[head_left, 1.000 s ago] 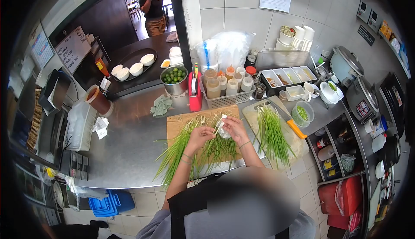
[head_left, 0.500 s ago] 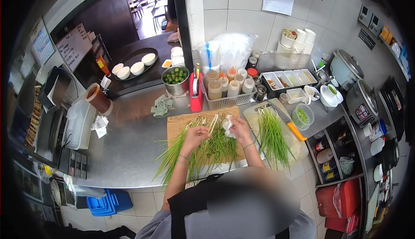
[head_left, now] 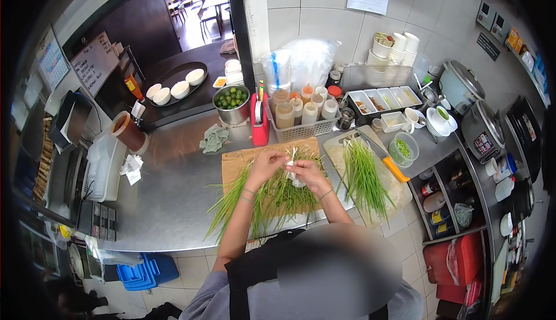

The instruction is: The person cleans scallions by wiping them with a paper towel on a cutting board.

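My left hand (head_left: pixel 267 166) has its fingers pinched near the pale root ends of some green stalks, above the brown paper (head_left: pixel 234 164). Close beside it, my right hand (head_left: pixel 310 175) is closed on a crumpled white tissue (head_left: pixel 297 181). Long green stalks (head_left: pixel 237 201) lie spread over the paper and hang toward the counter's front edge. A second bunch of stalks (head_left: pixel 365 175) lies on the cutting board (head_left: pixel 397 195), with an orange-handled knife (head_left: pixel 396 170) along the board's upper right. What exactly my left fingertips grip is too small to tell.
Behind the paper stand a basket of squeeze bottles (head_left: pixel 301 130), a red tape dispenser (head_left: pixel 260 126) and a pot of green citrus (head_left: pixel 231 111). A green cloth (head_left: pixel 214 139) lies left of them. A tub of chopped greens (head_left: pixel 403 149) is at the right.
My hands have come together again after being apart half a second ago, the left moving right and up. The person beyond the pass window is out of view.
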The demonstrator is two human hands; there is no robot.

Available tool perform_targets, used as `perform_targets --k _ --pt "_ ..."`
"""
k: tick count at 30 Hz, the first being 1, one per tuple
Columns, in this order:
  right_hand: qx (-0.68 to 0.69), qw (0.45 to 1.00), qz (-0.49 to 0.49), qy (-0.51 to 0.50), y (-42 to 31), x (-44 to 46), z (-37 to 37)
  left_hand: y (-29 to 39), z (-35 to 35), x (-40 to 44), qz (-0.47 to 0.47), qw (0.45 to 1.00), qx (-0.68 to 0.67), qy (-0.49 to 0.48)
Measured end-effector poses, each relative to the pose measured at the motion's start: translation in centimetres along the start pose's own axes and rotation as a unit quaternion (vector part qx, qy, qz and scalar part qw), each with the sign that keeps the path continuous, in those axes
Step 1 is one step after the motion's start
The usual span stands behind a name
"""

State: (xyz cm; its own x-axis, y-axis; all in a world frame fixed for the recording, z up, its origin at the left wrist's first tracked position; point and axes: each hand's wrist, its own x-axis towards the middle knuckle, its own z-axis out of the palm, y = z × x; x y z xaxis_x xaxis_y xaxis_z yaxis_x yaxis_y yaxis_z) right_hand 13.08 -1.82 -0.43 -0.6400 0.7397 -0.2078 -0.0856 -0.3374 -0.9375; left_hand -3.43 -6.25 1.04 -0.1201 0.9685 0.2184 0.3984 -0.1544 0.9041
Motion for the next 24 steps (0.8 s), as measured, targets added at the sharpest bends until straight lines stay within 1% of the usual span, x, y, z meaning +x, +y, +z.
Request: perform_targets --k 3,5,6,8,11,12,15,17,20,21,24 --pt "-0.016 1.0 -0.019 -0.018 0.2 0.3 -0.3 -0.2 1.1 1.1 -0.008 0.991 -0.124 -0.056" --pt "-0.017 0.999 -0.036 -0.011 0.4 0.7 -0.3 -0.2 1.0 1.4 -0.023 0.986 -0.162 -0.032" --pt "0.009 0.999 -0.032 -0.005 0.1 0.7 -0.2 0.0 0.9 1.6 -0.03 0.983 -0.181 -0.021" --pt "0.062 0.998 -0.02 0.006 -0.3 0.4 0.0 0.2 0.5 1.7 -0.028 0.985 -0.169 -0.007" --pt "0.038 0.997 -0.064 0.005 -0.5 0.2 0.3 0.0 0.4 1.8 -0.003 0.984 -0.177 0.004" --pt "0.017 0.997 -0.07 0.001 -0.6 0.2 0.3 0.1 0.2 1.8 0.009 0.983 -0.183 0.006" --pt "-0.053 0.995 -0.09 -0.008 -0.7 0.4 0.3 0.6 -0.3 1.6 -0.004 0.977 -0.211 0.021" --pt "-0.109 0.988 -0.105 -0.011 -0.2 0.5 0.2 0.5 -1.0 1.8 0.002 0.975 -0.217 0.052" --pt "-0.154 0.982 -0.087 -0.063 -0.4 -0.1 0.4 1.6 -1.9 2.1 -0.01 0.961 -0.259 0.092" --pt "-0.162 0.978 -0.09 -0.1 1.5 1.2 -0.7 1.6 -2.5 2.3 -0.011 0.96 -0.262 0.098" --pt "-0.16 0.977 -0.144 -0.014 1.8 1.2 -0.8 2.7 -3.3 2.5 -0.003 0.964 -0.248 0.1"
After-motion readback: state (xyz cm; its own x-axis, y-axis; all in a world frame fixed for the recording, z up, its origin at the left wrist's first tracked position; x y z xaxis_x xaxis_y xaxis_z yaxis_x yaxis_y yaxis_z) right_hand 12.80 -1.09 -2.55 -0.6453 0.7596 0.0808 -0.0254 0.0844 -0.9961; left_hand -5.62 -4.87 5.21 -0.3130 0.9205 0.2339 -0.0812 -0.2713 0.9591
